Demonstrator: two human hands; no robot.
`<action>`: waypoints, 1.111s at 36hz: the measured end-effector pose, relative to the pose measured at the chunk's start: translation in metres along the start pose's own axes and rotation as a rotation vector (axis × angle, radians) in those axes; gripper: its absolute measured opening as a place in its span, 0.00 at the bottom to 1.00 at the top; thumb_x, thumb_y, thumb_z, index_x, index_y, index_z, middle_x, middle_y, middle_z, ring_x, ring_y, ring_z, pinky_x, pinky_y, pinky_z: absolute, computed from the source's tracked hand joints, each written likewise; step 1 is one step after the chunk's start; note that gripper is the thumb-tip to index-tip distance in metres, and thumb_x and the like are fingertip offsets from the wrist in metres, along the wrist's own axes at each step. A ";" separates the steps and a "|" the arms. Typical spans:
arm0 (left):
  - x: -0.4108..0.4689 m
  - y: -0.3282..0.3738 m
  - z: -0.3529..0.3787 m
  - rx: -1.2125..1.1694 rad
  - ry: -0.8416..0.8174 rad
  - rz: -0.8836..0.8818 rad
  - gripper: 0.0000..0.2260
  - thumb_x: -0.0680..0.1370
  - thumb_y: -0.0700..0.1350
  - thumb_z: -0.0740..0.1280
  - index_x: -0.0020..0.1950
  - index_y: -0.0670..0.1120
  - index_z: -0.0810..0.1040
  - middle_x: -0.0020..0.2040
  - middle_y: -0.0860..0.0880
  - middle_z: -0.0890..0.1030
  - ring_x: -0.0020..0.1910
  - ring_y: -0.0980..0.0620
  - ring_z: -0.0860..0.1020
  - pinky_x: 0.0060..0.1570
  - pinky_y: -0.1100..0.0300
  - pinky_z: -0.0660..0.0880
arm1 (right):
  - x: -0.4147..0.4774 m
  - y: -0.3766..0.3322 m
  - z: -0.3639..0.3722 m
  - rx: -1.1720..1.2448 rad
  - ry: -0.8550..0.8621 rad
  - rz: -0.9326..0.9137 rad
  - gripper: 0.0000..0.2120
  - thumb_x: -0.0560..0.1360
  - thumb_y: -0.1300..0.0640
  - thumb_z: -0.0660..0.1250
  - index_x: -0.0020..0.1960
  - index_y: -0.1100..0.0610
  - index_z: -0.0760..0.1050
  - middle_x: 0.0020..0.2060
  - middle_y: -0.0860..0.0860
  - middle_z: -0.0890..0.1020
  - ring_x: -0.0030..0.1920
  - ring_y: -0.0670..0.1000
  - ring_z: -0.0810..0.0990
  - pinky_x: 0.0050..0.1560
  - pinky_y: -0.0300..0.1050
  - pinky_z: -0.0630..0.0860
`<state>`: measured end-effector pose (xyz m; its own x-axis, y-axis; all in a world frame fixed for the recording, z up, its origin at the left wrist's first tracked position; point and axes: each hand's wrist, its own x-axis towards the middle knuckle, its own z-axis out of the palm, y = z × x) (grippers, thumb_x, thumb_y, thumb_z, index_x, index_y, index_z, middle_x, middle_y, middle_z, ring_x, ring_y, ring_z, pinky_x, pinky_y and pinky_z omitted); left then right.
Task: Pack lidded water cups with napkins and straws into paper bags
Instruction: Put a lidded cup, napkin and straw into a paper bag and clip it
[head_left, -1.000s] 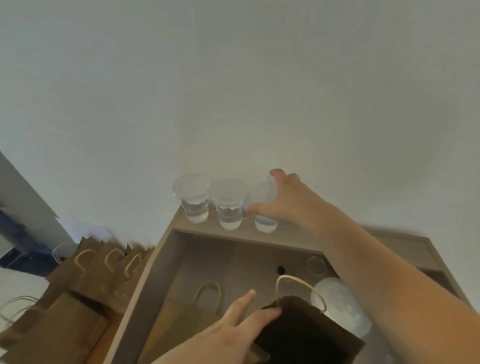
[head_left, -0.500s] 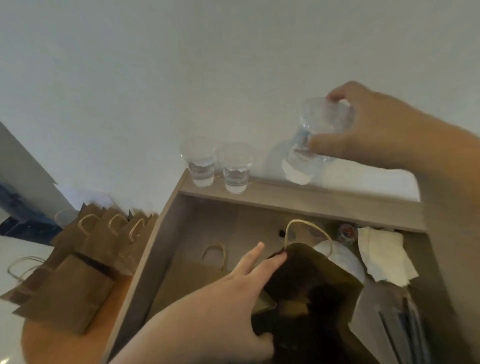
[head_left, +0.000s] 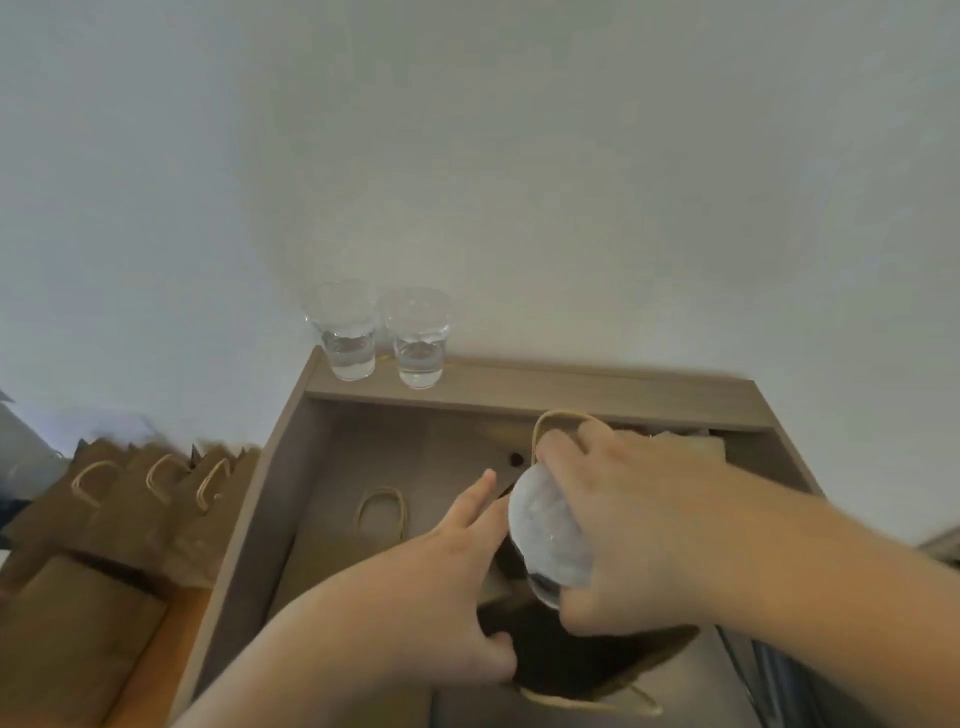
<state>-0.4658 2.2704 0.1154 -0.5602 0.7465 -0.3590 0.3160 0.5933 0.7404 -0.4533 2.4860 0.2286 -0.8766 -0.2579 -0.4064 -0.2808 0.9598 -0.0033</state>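
Wall-side desk | right hand is gripping a lidded cup over the bag | left hand is spreading its mouth | two cups are waiting (bags stacked left).

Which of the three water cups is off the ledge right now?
The lidded cup gripped by the right hand over the open bag; the other two cups stand on the ledge.

Wooden shelf ledge mid-frame, bearing two lidded water cups; lower left, orange tabletop under paper bags.
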 end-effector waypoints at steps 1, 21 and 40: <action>-0.003 -0.002 0.003 0.059 0.044 -0.020 0.50 0.69 0.62 0.74 0.68 0.87 0.36 0.77 0.76 0.33 0.43 0.63 0.84 0.50 0.61 0.82 | 0.005 -0.020 -0.001 -0.098 -0.022 0.077 0.45 0.64 0.30 0.75 0.70 0.44 0.56 0.58 0.46 0.71 0.55 0.49 0.73 0.52 0.46 0.76; 0.009 -0.004 0.006 0.110 0.117 -0.082 0.44 0.73 0.58 0.68 0.79 0.73 0.44 0.77 0.76 0.37 0.61 0.59 0.75 0.51 0.74 0.70 | 0.053 -0.020 0.063 -0.216 -0.280 0.137 0.53 0.69 0.40 0.80 0.82 0.50 0.52 0.66 0.57 0.72 0.62 0.60 0.78 0.59 0.55 0.79; 0.010 0.001 0.006 0.267 0.089 -0.200 0.42 0.73 0.59 0.65 0.74 0.79 0.38 0.82 0.70 0.41 0.54 0.53 0.80 0.58 0.63 0.77 | 0.066 -0.017 0.101 -0.154 -0.314 0.002 0.37 0.80 0.43 0.70 0.82 0.52 0.59 0.67 0.57 0.77 0.65 0.60 0.79 0.66 0.61 0.77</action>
<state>-0.4666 2.2807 0.1087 -0.6922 0.5850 -0.4226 0.3755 0.7920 0.4814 -0.4673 2.4642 0.1099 -0.7211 -0.1862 -0.6673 -0.3559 0.9260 0.1262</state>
